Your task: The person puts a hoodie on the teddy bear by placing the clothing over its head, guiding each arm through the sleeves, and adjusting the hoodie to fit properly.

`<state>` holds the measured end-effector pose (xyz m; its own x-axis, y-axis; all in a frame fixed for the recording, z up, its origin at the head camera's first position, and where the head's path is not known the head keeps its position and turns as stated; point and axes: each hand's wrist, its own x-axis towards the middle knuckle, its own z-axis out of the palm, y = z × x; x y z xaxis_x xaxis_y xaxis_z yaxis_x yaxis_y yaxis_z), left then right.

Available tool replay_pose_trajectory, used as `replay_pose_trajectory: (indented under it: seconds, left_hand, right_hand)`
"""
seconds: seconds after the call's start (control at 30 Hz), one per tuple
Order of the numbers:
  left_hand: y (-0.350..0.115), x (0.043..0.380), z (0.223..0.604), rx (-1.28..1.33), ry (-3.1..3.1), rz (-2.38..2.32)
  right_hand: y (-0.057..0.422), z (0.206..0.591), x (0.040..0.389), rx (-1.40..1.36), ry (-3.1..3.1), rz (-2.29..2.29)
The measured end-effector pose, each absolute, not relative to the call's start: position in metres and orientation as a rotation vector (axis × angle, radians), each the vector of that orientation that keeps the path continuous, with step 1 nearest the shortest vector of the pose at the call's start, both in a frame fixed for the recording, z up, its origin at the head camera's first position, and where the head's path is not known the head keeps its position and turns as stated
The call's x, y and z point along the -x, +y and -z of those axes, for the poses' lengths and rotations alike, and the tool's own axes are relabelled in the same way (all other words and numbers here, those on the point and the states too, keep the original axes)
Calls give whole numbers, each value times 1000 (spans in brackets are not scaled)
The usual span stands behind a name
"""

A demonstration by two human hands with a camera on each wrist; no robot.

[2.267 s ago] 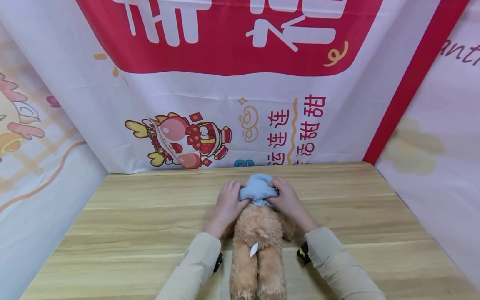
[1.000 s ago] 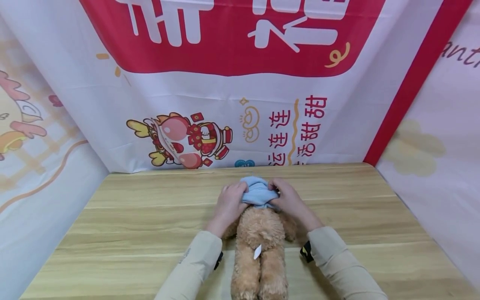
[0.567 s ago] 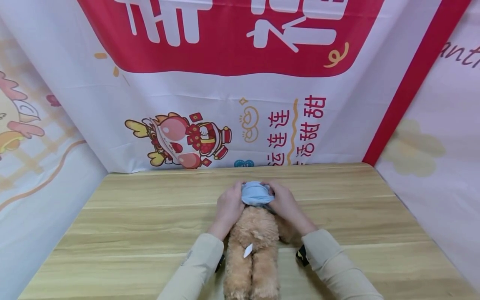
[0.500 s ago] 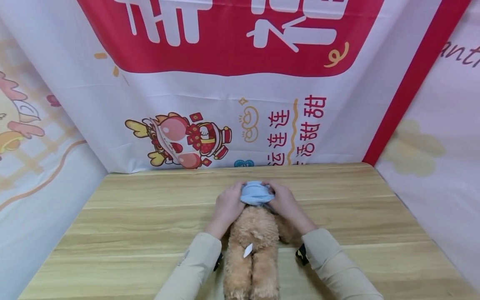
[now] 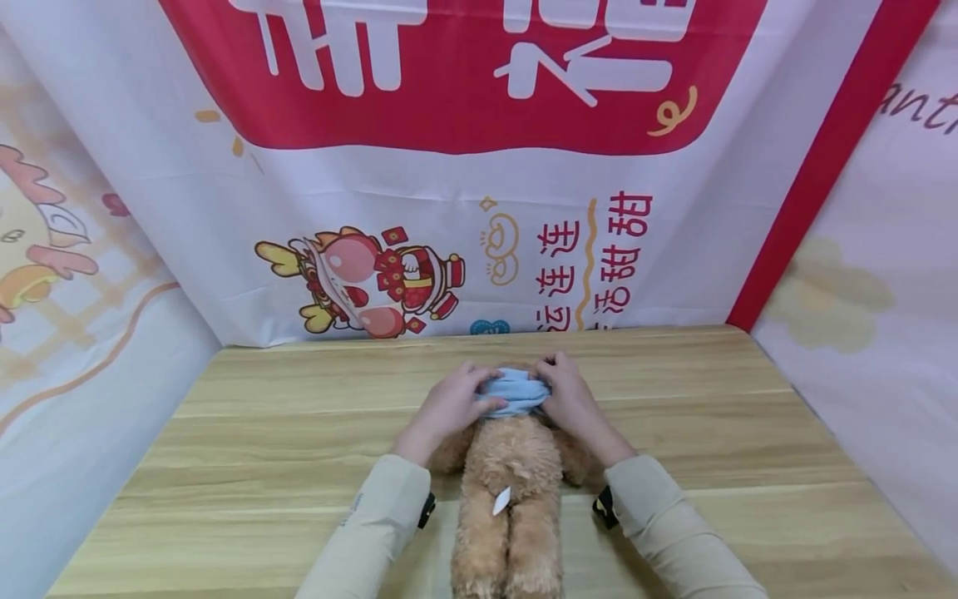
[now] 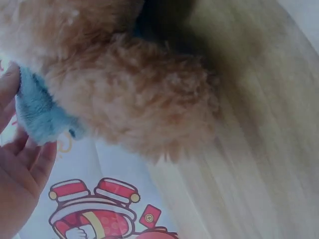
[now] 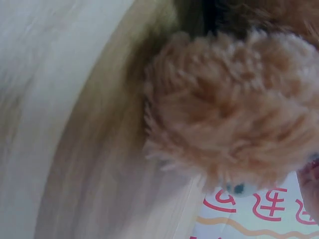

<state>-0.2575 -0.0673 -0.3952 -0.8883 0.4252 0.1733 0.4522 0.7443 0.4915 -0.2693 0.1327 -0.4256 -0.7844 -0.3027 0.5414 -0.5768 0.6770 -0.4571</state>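
Observation:
A light-brown plush toy (image 5: 516,453) lies on the wooden table, its legs toward me and a white tag (image 5: 501,501) at its rear. Bunched around its head end is a light blue cloth (image 5: 515,391); a little brown fur shows beyond it. My left hand (image 5: 452,403) pinches the cloth's left side between thumb and fingers, and the left wrist view shows this blue fabric (image 6: 42,112) beside a furry limb (image 6: 139,94). On the opposite side my right hand (image 5: 570,402) grips the cloth with curled fingers. Fur (image 7: 229,104) fills much of the right wrist view, hiding most of that hand.
The wooden table (image 5: 284,449) extends to both sides of the toy. Behind it hangs a white and red printed cloth backdrop (image 5: 404,179), and further printed sheets stand at left and right. Black wrist-worn pieces (image 5: 604,507) show below the sleeves.
The cloth has been worked lower toward the toy's body and bunched flatter, with fur now visible above it. My left hand has turned, its thumb now lying across the cloth.

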Motion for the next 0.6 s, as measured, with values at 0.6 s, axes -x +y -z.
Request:
replay_pose_trajectory:
  seconds: [0.6]
  left_hand:
    - [-56,260,400,839,-2777,577]
  right_hand:
    - [137,422,267,-746,-2572,-919]
